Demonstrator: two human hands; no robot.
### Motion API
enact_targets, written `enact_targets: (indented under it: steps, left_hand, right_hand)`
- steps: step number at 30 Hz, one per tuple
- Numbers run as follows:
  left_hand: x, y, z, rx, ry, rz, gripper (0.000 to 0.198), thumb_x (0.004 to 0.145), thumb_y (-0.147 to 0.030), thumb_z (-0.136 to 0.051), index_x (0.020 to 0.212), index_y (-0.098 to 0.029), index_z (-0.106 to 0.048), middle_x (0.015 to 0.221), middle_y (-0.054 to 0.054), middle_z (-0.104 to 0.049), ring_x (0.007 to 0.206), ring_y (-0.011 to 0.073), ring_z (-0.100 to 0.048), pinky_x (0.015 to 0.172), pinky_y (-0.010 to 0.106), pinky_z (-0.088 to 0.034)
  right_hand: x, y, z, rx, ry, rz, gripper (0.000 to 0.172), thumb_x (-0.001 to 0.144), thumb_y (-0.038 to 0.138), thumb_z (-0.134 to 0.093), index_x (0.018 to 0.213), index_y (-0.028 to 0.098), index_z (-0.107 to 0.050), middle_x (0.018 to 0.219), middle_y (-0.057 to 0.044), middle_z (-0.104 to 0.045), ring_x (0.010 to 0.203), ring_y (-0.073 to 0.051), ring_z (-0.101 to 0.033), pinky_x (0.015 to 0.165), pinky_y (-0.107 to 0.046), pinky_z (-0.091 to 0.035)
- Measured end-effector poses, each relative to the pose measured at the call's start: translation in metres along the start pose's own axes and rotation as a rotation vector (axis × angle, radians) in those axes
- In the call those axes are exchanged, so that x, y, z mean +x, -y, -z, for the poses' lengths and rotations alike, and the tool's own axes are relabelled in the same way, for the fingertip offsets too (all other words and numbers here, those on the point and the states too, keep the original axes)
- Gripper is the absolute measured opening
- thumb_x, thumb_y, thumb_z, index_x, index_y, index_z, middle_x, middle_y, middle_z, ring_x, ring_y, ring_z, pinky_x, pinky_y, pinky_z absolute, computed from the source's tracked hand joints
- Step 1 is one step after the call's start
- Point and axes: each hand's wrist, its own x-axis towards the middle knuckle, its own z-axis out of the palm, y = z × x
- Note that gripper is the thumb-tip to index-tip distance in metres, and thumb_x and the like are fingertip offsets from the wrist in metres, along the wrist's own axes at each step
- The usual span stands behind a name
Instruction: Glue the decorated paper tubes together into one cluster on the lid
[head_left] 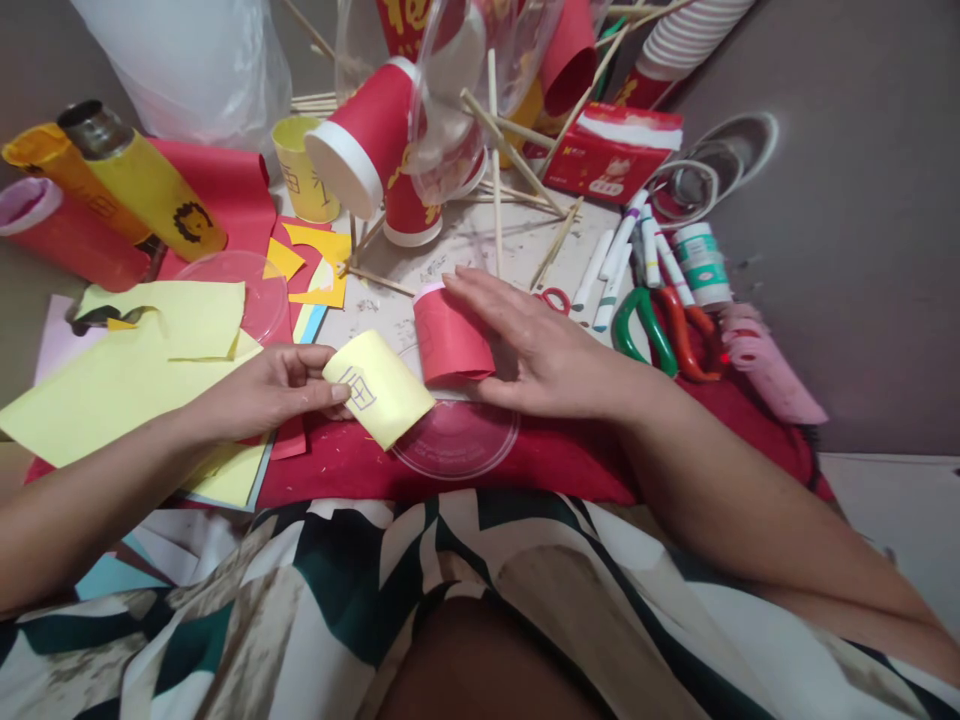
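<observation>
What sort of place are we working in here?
Probably a craft table, perhaps in a home: markers and green-handled scissors lie at the right, and the left hand holds a yellow paper tube.

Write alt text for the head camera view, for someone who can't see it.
A person's left hand holds a yellow paper tube bearing a drawing, while the open right hand rests against a red paper tube. Around them are yellow paper sheets, wooden sticks, markers and red cups.
</observation>
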Motion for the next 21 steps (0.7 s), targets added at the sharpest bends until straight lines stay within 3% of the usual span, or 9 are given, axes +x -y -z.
enact_targets:
  steps: [9, 14, 21]
  left_hand:
    - [0.0017, -0.0034, -0.0116, -0.056, -0.081, -0.038, 0.025, 0.074, -0.038, -0.095, 0.089, -0.02, -0.085, 0.08, 0.0, -0.081, 0.07, 0.0073, -0.074, 0.072, 0.011, -0.06]
    - [0.0039, 0.0005, -0.012, -0.022, -0.087, -0.013, 0.036, 0.074, -0.042, -0.094, 0.1, -0.019, -0.084, 0.087, 0.002, -0.082, 0.074, 0.01, -0.076, 0.075, 0.016, -0.063]
    - [-0.0027, 0.0024, -0.009, 0.069, -0.121, 0.001, 0.052, 0.076, -0.042, -0.093, 0.117, -0.016, -0.077, 0.081, 0.003, -0.08, 0.069, 0.0118, -0.073, 0.069, 0.018, -0.06]
  right_hand:
    - [-0.0003, 0.0055, 0.0005, -0.051, 0.006, -0.03, 0.096, 0.086, 0.035, -0.064, 0.17, 0.023, -0.018, 0.176, -0.017, -0.023, 0.162, -0.04, -0.027, 0.125, -0.066, -0.032]
    - [-0.0007, 0.0066, 0.0003, -0.074, 0.024, -0.048, 0.097, 0.087, 0.04, -0.065, 0.17, 0.026, -0.017, 0.178, -0.015, -0.02, 0.162, -0.042, -0.024, 0.124, -0.068, -0.033]
    - [-0.0013, 0.0104, 0.0021, -0.109, 0.027, -0.074, 0.095, 0.089, 0.044, -0.065, 0.169, 0.024, -0.018, 0.177, -0.019, -0.019, 0.162, -0.043, -0.025, 0.122, -0.068, -0.034]
